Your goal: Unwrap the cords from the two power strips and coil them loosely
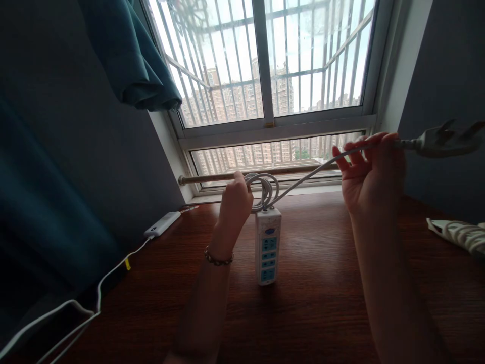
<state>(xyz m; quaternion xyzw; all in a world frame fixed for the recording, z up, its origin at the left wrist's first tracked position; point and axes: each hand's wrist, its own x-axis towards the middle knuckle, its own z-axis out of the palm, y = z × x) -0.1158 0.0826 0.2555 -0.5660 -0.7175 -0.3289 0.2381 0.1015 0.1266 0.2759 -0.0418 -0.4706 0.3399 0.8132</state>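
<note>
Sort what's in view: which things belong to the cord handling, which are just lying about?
In hand:
- cord, looped at left hand, running to right hand
- its plug
- power strip

Lying about:
- white box
- wrapped cable

- Between the left hand (237,196) and right hand (369,174), the cord (310,174) slants across, the power strip (269,247) blocking below its coils.
- Right of the strip, open tabletop (318,253) leaves passage up to the right forearm.
- Left of the left hand, room reaches to a white box (162,224).
- Beyond the left hand, a rail (212,178) crosses before the window (314,55).
</note>
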